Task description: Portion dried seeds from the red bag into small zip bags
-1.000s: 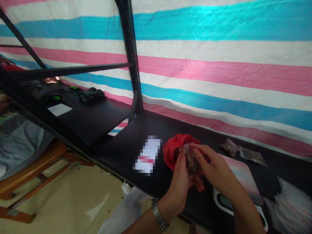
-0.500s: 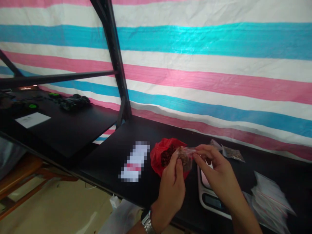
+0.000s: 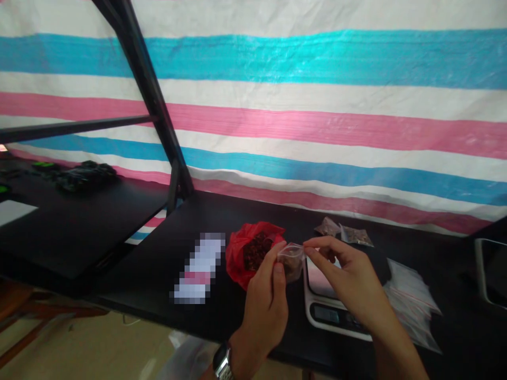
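Note:
Between my hands is a small clear zip bag with brownish dried bits inside, its mouth parted at the top. My left hand, a metal watch on its wrist, grips the bag's left side. My right hand pinches the upper right corner by the zip, over a white digital scale. Just behind my left fingers sits an open red plastic bag of dark reddish-brown dried pieces. My right hand and forearm cover part of the scale's plate and buttons.
Two filled zip bags lie behind the scale. A stack of flat zip bags is to the right, with a dark-screened device beyond. A blurred-out paper lies left. A black metal post rises before the striped sheet.
My view has swung right, so the table's things sit further left. The bag's mouth now shows as a wider opening, and my hands still hold it.

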A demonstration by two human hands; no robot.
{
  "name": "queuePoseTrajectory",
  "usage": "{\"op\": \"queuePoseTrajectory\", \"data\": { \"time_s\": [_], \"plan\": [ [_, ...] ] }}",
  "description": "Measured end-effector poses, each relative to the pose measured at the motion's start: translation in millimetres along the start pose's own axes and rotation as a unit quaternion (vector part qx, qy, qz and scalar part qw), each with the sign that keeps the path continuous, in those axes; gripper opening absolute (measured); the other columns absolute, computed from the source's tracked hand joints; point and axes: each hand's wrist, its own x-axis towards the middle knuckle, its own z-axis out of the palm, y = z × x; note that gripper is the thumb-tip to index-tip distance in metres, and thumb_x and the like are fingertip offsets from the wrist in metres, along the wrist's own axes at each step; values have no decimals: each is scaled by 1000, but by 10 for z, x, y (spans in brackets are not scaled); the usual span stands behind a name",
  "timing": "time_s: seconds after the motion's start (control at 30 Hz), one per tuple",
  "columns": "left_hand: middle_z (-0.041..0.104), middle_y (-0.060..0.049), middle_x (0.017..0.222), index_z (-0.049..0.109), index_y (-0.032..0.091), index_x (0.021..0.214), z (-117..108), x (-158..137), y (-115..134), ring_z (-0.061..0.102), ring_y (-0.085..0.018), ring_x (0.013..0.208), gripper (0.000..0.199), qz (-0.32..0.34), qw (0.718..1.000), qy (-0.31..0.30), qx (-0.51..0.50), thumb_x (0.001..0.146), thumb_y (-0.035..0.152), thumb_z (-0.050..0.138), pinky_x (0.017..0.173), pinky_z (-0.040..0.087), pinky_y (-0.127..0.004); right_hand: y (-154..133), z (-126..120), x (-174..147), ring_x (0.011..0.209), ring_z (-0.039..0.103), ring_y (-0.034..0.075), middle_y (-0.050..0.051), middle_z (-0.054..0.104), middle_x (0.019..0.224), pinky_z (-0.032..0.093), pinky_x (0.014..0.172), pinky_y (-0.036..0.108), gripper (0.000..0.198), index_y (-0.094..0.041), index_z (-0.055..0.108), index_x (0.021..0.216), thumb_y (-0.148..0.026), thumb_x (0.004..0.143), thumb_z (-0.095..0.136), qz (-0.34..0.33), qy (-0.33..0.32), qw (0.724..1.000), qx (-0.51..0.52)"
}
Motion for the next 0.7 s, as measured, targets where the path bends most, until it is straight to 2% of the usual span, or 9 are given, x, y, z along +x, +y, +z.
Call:
{"op": "queuePoseTrajectory", "data": {
  "time_s": [0.17,0.27,0.37,0.43,0.57,0.7],
  "plan": [
    [77,-10,118,68,23,132,-2,6,83,73,-21,110,40,24,1000,12,-1,114,42,38,97,57,-33,170,-249,42,78,65,21,5,79,88,49,71,32,24,-23,81,89,-46,84,74,5,43,998,35],
    [76,-9,108,70,22,124,-10,-9,98,72,-21,99,38,29,999,39,13,113,43,40,92,57,-33,388,-425,63,82,71,24,7,80,89,53,74,33,27,-22,78,90,-47,82,75,50,60,995,57],
    [75,-10,106,71,21,121,-19,-30,64,70,-20,88,39,23,999,36,5,111,47,43,82,58,-33,649,-525,75,80,74,25,8,81,87,55,73,34,26,-22,76,88,-46,80,72,115,60,991,39],
    [75,-10,105,71,21,120,-23,-40,32,68,-19,80,40,20,999,29,3,111,47,43,75,57,-32,802,-554,82,81,75,27,8,82,87,55,75,37,24,-22,76,86,-44,81,68,134,65,989,4],
    [75,-10,107,71,21,120,-29,-51,-2,64,-16,72,39,24,1000,14,13,112,46,42,67,55,-29,991,-611,98,86,75,29,10,84,97,55,82,41,29,-21,81,95,-43,81,66,118,118,982,-84],
    [75,-9,106,71,21,119,-29,-75,-2,64,-16,71,38,33,999,5,31,112,43,41,67,55,-29,1090,-699,117,87,74,29,14,84,105,55,82,43,37,-19,82,104,-44,85,62,111,199,967,-109]
  ]
}}
